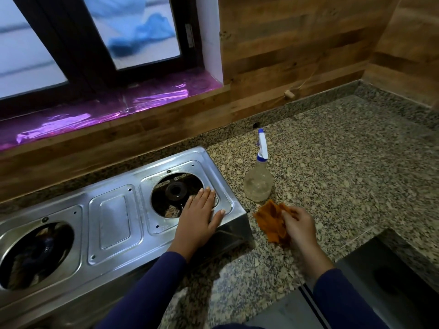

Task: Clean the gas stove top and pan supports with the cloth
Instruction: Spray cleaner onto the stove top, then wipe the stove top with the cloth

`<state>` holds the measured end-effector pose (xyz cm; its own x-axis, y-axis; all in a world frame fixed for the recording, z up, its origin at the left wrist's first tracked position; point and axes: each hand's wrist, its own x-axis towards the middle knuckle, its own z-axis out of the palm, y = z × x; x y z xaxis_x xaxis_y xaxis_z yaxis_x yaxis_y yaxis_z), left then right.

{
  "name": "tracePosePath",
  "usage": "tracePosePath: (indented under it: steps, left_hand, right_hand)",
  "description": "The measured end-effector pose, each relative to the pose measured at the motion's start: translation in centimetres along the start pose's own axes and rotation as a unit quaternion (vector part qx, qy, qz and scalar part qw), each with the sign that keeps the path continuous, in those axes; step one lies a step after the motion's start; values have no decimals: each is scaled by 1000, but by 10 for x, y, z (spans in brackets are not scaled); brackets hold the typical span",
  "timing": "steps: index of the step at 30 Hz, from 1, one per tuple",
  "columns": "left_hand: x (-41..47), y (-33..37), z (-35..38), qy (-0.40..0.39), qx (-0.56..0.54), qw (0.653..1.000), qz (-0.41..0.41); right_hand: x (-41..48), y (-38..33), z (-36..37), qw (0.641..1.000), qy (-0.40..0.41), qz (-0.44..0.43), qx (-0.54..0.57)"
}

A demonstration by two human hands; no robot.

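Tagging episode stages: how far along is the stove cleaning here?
Early. Done: nothing plainly; no pan supports sit on either opening, and dark marks ring the right burner. In hand: the right hand grips the orange cloth on the counter beside the stove top; the left hand rests flat on the steel. Left: wiping the top and the supports, which are out of view.

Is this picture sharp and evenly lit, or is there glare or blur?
Head view: dim; white glare on the steel stove near the left hand; the right hand pinching the cloth looks slightly blurred; the wide lens curves the counter edges.
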<state>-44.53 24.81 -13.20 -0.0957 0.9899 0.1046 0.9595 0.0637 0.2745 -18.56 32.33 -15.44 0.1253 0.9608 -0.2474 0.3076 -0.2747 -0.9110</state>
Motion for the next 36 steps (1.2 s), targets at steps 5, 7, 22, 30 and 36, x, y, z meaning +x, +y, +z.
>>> tracePosePath:
  steps: [5,7,22,30,36]
  left_hand:
    - [0,0,0,4,0,1000,-1]
    - [-1,1,-1,7,-1,1000,0]
    - [2,20,-13,34,-142,989,21]
    - [27,76,-39,-102,-564,817,-59]
    - [37,75,-41,-104,-621,769,-114]
  right_hand:
    - [1,-12,-17,974,-46,115,192]
    - [1,-14,-20,965,-64,128,222]
    - [-14,-67,-17,935,-158,-12,316]
    - [-16,-96,-17,856,-221,67,463]
    - [-8,-83,-23,918,-195,74,337]
